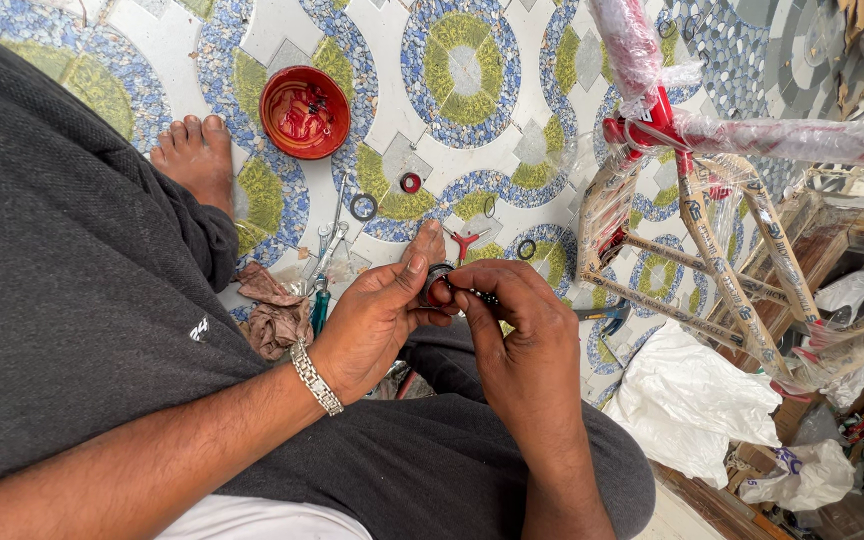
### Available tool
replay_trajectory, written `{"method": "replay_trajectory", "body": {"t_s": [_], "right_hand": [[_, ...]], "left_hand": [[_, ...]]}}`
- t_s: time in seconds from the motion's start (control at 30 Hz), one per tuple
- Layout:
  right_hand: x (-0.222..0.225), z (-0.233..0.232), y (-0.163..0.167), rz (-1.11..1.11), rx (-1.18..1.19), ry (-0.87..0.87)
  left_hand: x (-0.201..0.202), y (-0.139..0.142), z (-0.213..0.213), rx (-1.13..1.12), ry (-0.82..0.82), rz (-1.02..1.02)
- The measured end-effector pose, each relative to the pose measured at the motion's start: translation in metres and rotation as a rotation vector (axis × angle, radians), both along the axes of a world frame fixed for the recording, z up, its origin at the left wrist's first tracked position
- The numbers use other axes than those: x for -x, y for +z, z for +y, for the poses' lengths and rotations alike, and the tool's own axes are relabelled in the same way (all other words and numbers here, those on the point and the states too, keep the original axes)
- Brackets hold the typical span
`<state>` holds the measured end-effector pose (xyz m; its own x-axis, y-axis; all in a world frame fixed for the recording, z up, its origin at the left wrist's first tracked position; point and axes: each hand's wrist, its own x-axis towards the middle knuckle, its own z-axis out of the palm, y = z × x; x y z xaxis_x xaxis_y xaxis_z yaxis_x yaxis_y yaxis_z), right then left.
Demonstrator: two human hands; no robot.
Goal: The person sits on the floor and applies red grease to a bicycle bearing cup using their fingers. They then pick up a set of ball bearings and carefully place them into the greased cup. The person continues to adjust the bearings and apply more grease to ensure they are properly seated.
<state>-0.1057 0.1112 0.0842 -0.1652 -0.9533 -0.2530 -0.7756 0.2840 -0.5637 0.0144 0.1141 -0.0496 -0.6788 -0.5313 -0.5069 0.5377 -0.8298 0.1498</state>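
My left hand (pixel 372 325) and my right hand (pixel 517 335) meet in front of my knees. Together they hold a small round metal ring part (pixel 436 280), dark and silvery, pinched between the fingertips of both hands. A metal watch band (pixel 315 378) circles my left wrist. I sit on a patterned tile floor (pixel 472 170) in dark grey trousers, with one bare foot (pixel 197 155) out to the left. Most of the ring is hidden by my fingers.
A red bowl (pixel 304 112) with small parts sits on the floor ahead. Loose rings (pixel 363 206), a red cap (pixel 410 183), tools (pixel 327 250) and a rag (pixel 272 310) lie near my feet. A plastic-wrapped red bicycle frame (pixel 712 200) stands at right, beside white bags (pixel 687 400).
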Motion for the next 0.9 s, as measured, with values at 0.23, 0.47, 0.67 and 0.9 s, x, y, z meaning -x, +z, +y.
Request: {"method": "replay_trajectory", "body": {"t_s": [0.23, 0.47, 0.67, 0.9], "right_hand": [[0.0017, -0.0003, -0.0014, -0.003, -0.016, -0.027], [0.0014, 0.0024, -0.003, -0.01, 0.067, -0.002], [0.0017, 0.0027, -0.0038, 0.013, 0.084, 0.01], [0.001, 0.0024, -0.0031, 0.003, 0.086, 0.009]], "left_hand": [[-0.0027, -0.0035, 0.0019, 0.023, 0.09, 0.145], [-0.0019, -0.0053, 0.0018, 0.003, 0.072, 0.113], [-0.0011, -0.0042, 0.001, 0.016, 0.036, 0.092], [-0.0003, -0.0047, 0.0019, 0.037, 0.026, 0.091]]}}
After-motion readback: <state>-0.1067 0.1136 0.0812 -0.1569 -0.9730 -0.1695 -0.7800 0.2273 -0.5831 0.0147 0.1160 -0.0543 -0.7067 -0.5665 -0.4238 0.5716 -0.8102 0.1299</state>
